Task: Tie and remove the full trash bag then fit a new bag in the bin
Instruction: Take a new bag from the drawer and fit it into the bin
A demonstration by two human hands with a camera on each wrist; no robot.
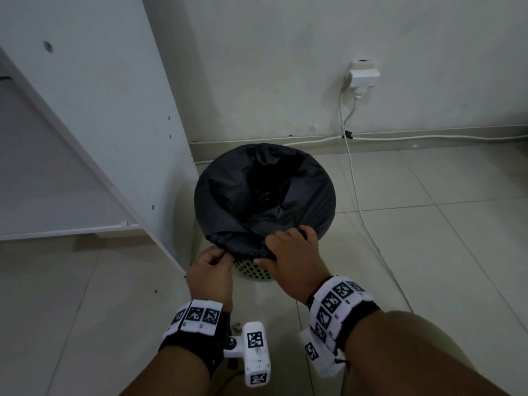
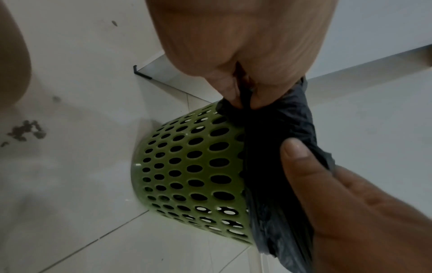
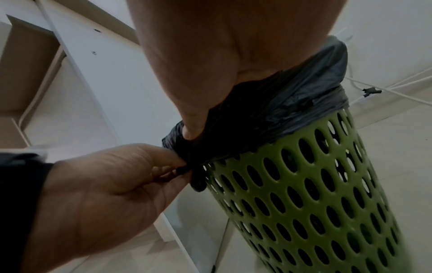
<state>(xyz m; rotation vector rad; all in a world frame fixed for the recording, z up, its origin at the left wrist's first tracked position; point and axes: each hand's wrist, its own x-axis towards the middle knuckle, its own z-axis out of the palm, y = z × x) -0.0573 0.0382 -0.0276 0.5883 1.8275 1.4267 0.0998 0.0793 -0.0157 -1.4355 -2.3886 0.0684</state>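
Below, left hand [image 2: 245, 61] pinches bag [image 2: 275, 147] hem (overhead hides it).

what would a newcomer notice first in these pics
First, the black bag stretched over the rim of a green perforated bin on the tiled floor beside a white cabinet. Next, both hands at the near rim: the left hand pinches the bag's hem, and the right hand grips the bag next to it. Behind, a white plug on the wall trails a cable past the bin.
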